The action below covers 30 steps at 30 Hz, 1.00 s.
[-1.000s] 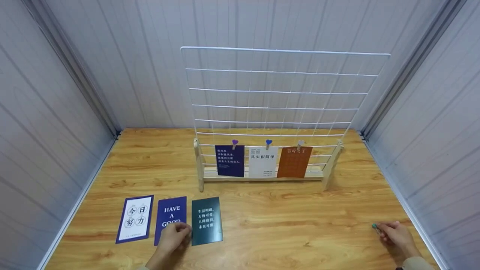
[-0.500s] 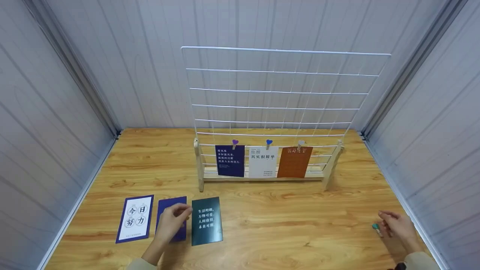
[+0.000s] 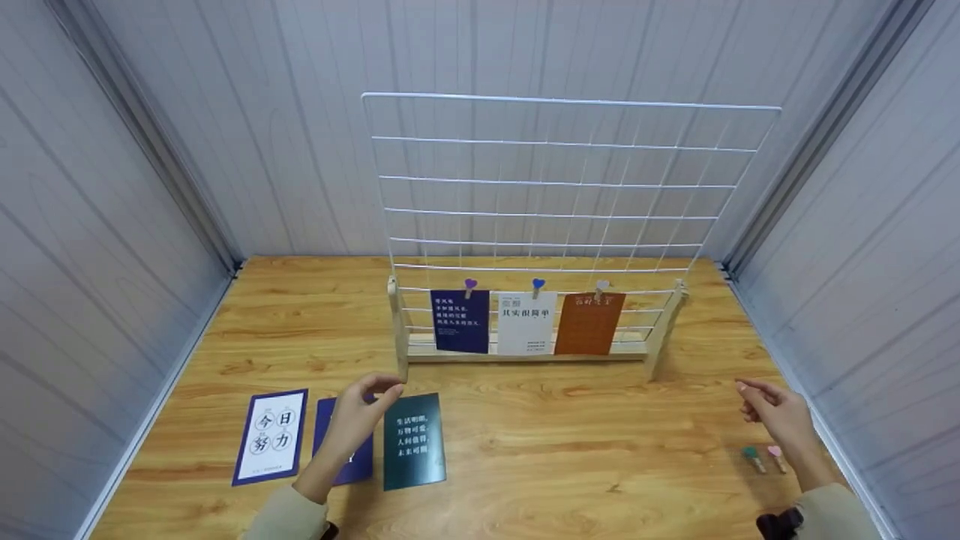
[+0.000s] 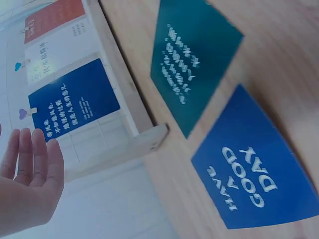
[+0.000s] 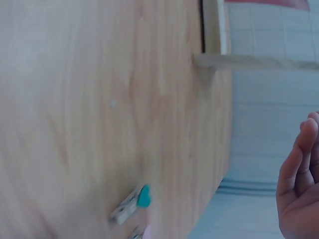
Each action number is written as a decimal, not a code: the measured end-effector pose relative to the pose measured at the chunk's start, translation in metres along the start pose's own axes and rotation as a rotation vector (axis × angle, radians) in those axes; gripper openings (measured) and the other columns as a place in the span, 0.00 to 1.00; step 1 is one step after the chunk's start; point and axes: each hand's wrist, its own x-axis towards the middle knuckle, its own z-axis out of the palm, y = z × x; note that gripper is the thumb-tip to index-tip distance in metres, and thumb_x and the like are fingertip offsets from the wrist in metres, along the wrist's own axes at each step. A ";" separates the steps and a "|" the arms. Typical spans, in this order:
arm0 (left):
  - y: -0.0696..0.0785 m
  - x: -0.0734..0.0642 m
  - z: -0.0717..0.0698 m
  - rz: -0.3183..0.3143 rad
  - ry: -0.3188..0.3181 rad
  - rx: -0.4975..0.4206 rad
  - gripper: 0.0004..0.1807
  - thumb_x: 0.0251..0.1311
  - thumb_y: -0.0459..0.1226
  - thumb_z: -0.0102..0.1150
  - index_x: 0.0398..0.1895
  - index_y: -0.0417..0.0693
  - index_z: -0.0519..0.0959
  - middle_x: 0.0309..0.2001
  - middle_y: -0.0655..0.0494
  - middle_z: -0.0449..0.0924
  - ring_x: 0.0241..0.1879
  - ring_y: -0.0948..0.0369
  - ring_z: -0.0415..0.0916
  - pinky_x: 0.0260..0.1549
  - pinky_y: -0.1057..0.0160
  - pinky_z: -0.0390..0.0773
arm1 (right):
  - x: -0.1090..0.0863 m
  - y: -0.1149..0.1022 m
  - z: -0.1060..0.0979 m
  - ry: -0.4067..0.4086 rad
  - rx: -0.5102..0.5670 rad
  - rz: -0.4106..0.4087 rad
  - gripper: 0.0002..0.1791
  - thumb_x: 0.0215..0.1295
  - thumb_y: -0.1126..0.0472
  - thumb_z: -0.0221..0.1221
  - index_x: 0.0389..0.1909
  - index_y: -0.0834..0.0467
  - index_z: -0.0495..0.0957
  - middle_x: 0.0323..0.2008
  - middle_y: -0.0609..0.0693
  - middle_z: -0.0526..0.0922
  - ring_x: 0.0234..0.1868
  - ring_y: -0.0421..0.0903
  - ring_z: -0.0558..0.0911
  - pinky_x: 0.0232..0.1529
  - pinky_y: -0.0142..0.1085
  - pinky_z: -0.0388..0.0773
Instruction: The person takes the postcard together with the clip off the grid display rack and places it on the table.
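Observation:
My left hand (image 3: 357, 416) hovers over the blue "HAVE A GOOD DAY" card (image 4: 254, 174), beside a dark green card (image 3: 415, 442). Its fingers are loosely bent and hold nothing. In the head view the hand and forearm cover much of the blue card. A white card with a purple border (image 3: 270, 437) lies to the left. My right hand (image 3: 784, 424) is raised on the right side, fingers loosely curled around nothing. Below it on the table lie two small wooden clothespins, one with a green heart (image 3: 752, 454) and one with a pink heart (image 3: 775, 452).
A white wire grid rack (image 3: 555, 184) on a wooden stand (image 3: 525, 359) stands at the back. Heart clothespins hold a navy card (image 3: 460, 330), a white card (image 3: 526, 326) and an orange card (image 3: 589, 326) on it. Panel walls (image 3: 97, 300) enclose the wooden table (image 3: 570, 450).
Both hands have risen and moved forward, the left also to the right. My right hand has left the green-heart clothespin, and the pink-heart one has come into view.

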 end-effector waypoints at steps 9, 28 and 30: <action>0.002 0.014 0.009 0.018 -0.024 -0.021 0.13 0.55 0.41 0.57 0.39 0.41 0.78 0.37 0.55 0.77 0.41 0.58 0.72 0.41 0.57 0.72 | 0.019 -0.006 0.034 -0.099 0.181 -0.162 0.20 0.62 0.57 0.53 0.47 0.68 0.73 0.22 0.51 0.77 0.24 0.43 0.76 0.25 0.32 0.76; 0.011 0.039 0.024 0.061 -0.018 -0.123 0.10 0.56 0.32 0.55 0.39 0.35 0.76 0.38 0.46 0.77 0.40 0.53 0.72 0.38 0.59 0.73 | 0.046 -0.015 0.115 -0.224 0.402 -0.310 0.13 0.59 0.63 0.56 0.41 0.67 0.77 0.19 0.56 0.75 0.18 0.42 0.74 0.19 0.31 0.74; 0.002 0.046 0.028 0.049 -0.014 -0.124 0.10 0.56 0.33 0.55 0.39 0.36 0.77 0.38 0.48 0.77 0.40 0.54 0.71 0.38 0.61 0.73 | 0.028 -0.049 0.119 -0.217 0.379 -0.294 0.11 0.59 0.66 0.54 0.40 0.69 0.77 0.18 0.57 0.74 0.18 0.43 0.74 0.18 0.32 0.74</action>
